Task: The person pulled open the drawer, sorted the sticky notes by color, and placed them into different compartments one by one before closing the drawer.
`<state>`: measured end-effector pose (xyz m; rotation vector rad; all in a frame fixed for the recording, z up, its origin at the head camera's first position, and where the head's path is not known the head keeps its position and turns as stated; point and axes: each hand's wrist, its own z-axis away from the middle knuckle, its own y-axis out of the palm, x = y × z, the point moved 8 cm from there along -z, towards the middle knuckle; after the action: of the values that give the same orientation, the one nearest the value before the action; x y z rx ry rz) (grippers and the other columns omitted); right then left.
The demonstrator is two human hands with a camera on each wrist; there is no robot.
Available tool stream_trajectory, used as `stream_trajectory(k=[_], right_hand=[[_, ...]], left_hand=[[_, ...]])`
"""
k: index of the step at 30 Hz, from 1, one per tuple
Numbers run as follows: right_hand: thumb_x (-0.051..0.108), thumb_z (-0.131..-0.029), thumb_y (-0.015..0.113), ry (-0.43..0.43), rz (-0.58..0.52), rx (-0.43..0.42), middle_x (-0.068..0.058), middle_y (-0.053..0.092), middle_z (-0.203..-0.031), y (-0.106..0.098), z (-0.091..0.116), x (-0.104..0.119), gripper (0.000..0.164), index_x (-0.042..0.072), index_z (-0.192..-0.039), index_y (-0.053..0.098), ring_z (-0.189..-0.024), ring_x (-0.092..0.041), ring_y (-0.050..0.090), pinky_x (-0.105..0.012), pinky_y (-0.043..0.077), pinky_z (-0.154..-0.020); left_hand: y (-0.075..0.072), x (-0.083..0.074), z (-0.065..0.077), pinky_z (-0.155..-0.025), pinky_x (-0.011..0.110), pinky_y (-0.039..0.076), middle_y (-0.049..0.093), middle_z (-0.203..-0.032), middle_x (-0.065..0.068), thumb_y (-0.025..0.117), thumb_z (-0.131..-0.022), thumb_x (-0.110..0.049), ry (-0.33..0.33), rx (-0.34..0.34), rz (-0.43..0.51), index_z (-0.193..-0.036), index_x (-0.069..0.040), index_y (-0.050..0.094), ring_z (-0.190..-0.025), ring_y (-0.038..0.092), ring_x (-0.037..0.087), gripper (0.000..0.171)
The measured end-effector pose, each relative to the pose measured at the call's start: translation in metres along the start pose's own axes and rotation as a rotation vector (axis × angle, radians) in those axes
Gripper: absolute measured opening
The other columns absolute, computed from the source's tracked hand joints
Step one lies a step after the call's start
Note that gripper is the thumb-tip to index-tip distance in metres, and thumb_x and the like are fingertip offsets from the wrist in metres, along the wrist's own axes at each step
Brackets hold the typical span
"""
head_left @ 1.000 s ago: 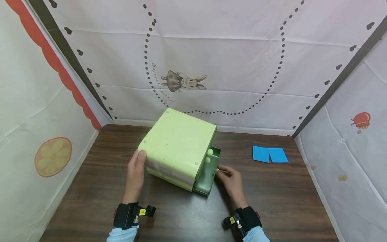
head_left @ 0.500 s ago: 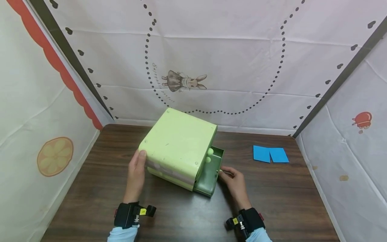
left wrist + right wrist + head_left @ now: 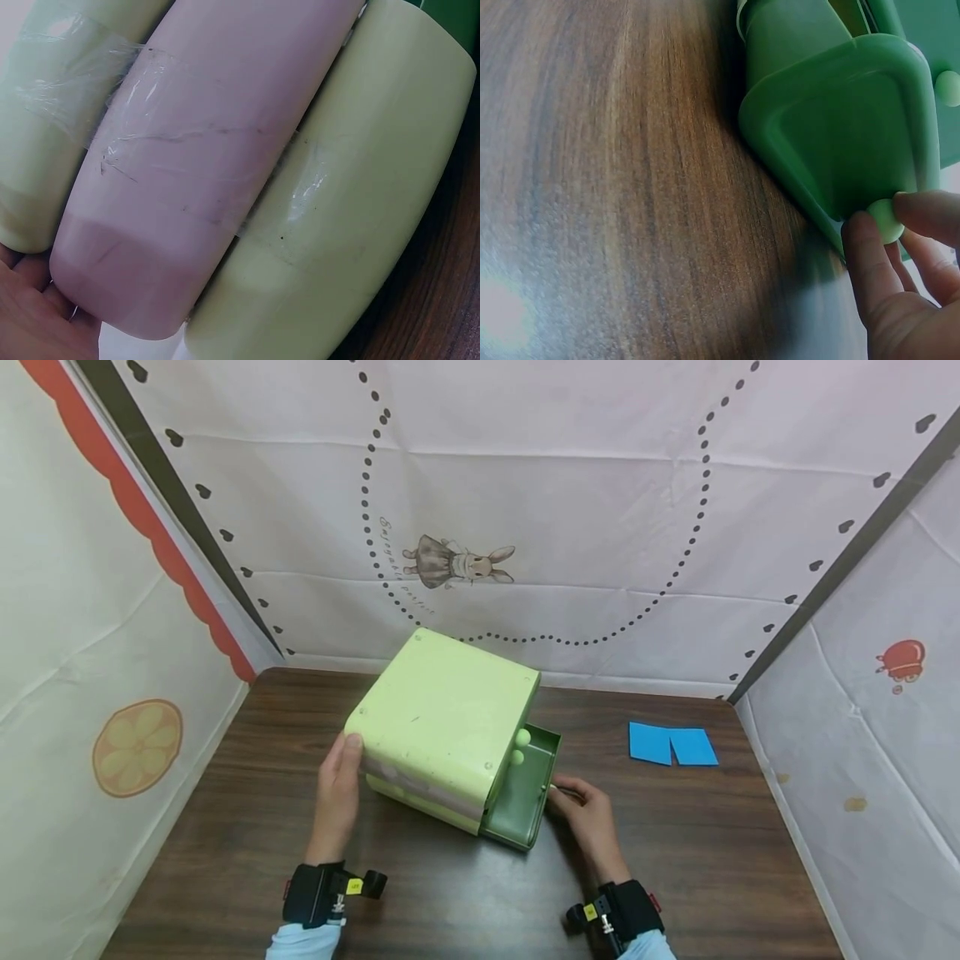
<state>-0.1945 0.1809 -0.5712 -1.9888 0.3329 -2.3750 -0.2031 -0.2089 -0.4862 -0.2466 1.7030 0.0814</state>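
Observation:
A light green drawer cabinet (image 3: 442, 718) stands at an angle on the table, its bottom drawer (image 3: 521, 806) pulled partly out toward the right. My left hand (image 3: 341, 785) holds the cabinet's left rear corner, thumb on top. In the left wrist view the cabinet's side shows a pinkish band (image 3: 187, 150) between pale green parts, with clear tape across them. My right hand (image 3: 588, 818) pinches the drawer's round knob (image 3: 886, 220) between thumb and fingers. Two more knobs (image 3: 517, 747) show above the drawer on the cabinet front.
Two blue paper squares (image 3: 671, 744) lie side by side on the wooden table (image 3: 675, 860) at the right. A white printed cloth wall (image 3: 600, 527) rises right behind the cabinet, and cloth walls flank the table on both sides.
My right hand has moved a little to the right with the knob, and the bottom drawer has slid further out. The left hand and cabinet have stayed in place.

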Motion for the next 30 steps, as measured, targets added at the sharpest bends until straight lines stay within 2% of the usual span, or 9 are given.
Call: stream_trajectory(k=[14,22,27,30], right_hand=[[0.015,-0.101,0.076,-0.004,-0.022,0.022,-0.014,0.071,-0.13,0.001,0.0,0.0,0.033,0.002,-0.131,0.073,-0.109,-0.024,0.071,-0.03,0.057,-0.09],[0.02,-0.103,0.074,-0.016,0.005,0.01,-0.012,0.071,-0.131,-0.006,0.0,0.0,0.032,0.005,-0.131,0.073,-0.113,-0.026,0.068,-0.038,0.056,-0.096],[0.019,-0.107,0.068,-0.018,-0.038,0.02,-0.018,0.067,-0.136,-0.014,-0.002,0.0,0.033,0.0,-0.134,0.07,-0.117,-0.033,0.068,-0.043,0.058,-0.099],[0.016,-0.109,0.065,-0.012,-0.062,0.035,-0.022,0.064,-0.138,-0.02,-0.006,0.001,0.033,-0.003,-0.136,0.067,-0.119,-0.036,0.067,-0.04,0.059,-0.099]], left_hand=[[0.0,0.002,0.001,-0.127,0.047,0.025,0.045,-0.164,0.002,0.044,-0.114,-0.049,-0.017,-0.017,0.0,-0.16,-0.016,0.048,-0.154,0.035,0.018,0.057],[-0.001,0.004,0.002,-0.127,0.046,0.025,0.046,-0.164,0.003,0.044,-0.114,-0.049,-0.023,-0.026,0.011,-0.16,-0.013,0.048,-0.154,0.036,0.018,0.059],[-0.001,0.003,0.003,-0.127,0.045,0.025,0.044,-0.165,0.003,0.044,-0.114,-0.05,-0.024,-0.027,0.013,-0.161,-0.013,0.047,-0.154,0.035,0.018,0.06],[0.0,0.002,0.003,-0.127,0.045,0.025,0.044,-0.165,0.003,0.044,-0.114,-0.05,-0.027,-0.024,0.013,-0.161,-0.013,0.046,-0.154,0.034,0.018,0.06]])
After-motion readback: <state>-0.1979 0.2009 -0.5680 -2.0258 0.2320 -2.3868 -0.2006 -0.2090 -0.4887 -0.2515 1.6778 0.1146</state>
